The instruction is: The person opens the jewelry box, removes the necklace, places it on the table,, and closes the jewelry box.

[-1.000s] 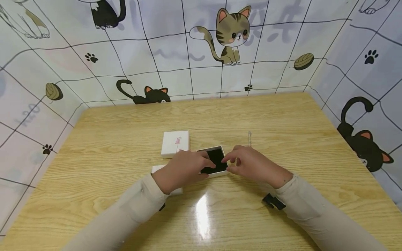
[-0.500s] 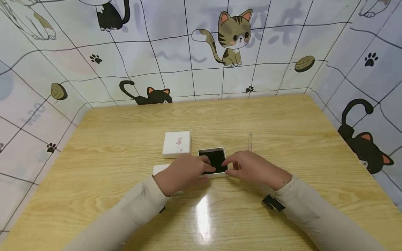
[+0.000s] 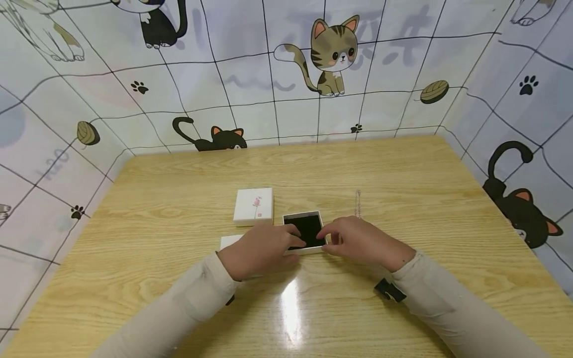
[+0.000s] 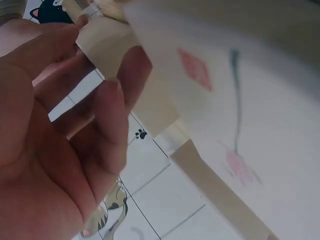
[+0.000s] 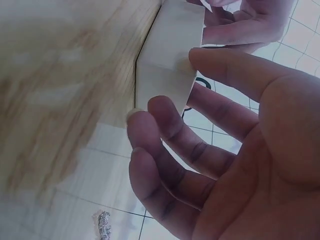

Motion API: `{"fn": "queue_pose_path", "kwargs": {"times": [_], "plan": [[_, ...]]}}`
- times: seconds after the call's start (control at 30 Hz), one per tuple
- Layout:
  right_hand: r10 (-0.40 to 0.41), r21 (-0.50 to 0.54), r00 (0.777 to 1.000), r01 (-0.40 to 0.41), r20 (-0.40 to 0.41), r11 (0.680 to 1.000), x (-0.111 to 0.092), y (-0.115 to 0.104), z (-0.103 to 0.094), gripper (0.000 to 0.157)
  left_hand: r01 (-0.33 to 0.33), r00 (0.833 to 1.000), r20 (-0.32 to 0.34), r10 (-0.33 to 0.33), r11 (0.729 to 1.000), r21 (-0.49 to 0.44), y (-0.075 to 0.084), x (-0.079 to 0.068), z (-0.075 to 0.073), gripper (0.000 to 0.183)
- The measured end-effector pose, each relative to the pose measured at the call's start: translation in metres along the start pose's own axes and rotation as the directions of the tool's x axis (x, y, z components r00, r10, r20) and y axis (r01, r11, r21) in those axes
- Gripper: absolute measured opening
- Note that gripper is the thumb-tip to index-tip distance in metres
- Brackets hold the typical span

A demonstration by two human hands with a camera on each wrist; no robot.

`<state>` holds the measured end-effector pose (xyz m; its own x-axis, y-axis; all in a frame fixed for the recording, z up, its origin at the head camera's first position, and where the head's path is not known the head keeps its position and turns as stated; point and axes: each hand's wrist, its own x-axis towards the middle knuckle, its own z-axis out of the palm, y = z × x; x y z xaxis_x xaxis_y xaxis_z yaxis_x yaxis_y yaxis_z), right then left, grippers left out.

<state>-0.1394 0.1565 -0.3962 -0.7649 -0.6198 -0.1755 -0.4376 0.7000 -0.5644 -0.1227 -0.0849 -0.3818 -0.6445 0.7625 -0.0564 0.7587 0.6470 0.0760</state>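
Observation:
An uncovered white gift box (image 3: 302, 251) with a black pad (image 3: 311, 228) inside lies on the table between my hands. My left hand (image 3: 259, 248) holds its left side, with fingers reaching in over the pad. On the right, my right hand (image 3: 358, 238) pinches the wall; in the right wrist view its thumb touches the edge while the index finger passes behind the wall. Beyond the right hand lies a silvery chain (image 3: 358, 201), partly hidden by it. Under the left wrist is another white box or lid (image 3: 229, 240), mostly covered.
A closed-looking white box (image 3: 252, 206) with a pink flower print stands behind my left hand. In the left wrist view, a flower-printed white surface (image 4: 265, 125) fills the right side. The wooden table (image 3: 179, 189) meets cat-patterned cloth walls (image 3: 246, 74) at the back and sides.
The box has turned slightly and sits straighter. My right hand has shifted a little nearer to me; both hands stay at the box. The head view has tilted slightly.

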Motion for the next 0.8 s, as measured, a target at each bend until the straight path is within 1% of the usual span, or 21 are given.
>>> {"fn": "queue_pose_path", "kwargs": {"times": [0.07, 0.13, 0.23, 0.3, 0.43, 0.53, 0.67, 0.8], "plan": [[0.0, 0.0, 1.0, 0.0, 0.002, 1.0, 0.001, 0.0, 0.0, 0.027, 0.023, 0.999, -0.023, -0.024, 0.999, -0.044, -0.003, -0.004, -0.003, 0.028], [-0.001, -0.006, 1.0, 0.001, -0.001, 1.0, 0.001, 0.0, 0.001, 0.026, 0.065, 0.996, -0.048, -0.069, 0.994, -0.091, -0.007, -0.011, -0.007, 0.031], [-0.008, -0.014, 1.0, 0.008, -0.014, 1.0, 0.001, -0.001, 0.001, 0.025, 0.137, 0.987, -0.07, -0.147, 0.982, -0.129, -0.016, -0.027, -0.012, 0.035], [-0.011, -0.015, 1.0, 0.011, -0.028, 1.0, 0.0, -0.003, 0.001, 0.023, 0.17, 0.981, -0.071, -0.18, 0.977, -0.129, -0.022, -0.038, -0.012, 0.037], [-0.012, -0.003, 0.998, 0.011, -0.054, 1.0, -0.002, -0.004, 0.002, 0.021, 0.196, 0.975, -0.08, -0.205, 0.974, -0.112, -0.031, -0.061, -0.006, 0.046], [-0.02, -0.011, 0.997, 0.02, -0.071, 1.0, -0.002, -0.004, 0.002, 0.02, 0.213, 0.972, -0.081, -0.222, 0.971, -0.111, -0.035, -0.073, 0.001, 0.061], [-0.027, -0.015, 0.997, 0.026, -0.078, 1.0, -0.002, -0.003, 0.003, 0.02, 0.244, 0.966, -0.051, -0.252, 0.962, -0.125, -0.038, -0.084, 0.008, 0.082], [-0.014, -0.018, 0.998, 0.013, -0.069, 1.0, -0.002, -0.001, 0.004, 0.022, 0.28, 0.958, -0.026, -0.286, 0.951, -0.128, -0.037, -0.09, 0.012, 0.09]]}}
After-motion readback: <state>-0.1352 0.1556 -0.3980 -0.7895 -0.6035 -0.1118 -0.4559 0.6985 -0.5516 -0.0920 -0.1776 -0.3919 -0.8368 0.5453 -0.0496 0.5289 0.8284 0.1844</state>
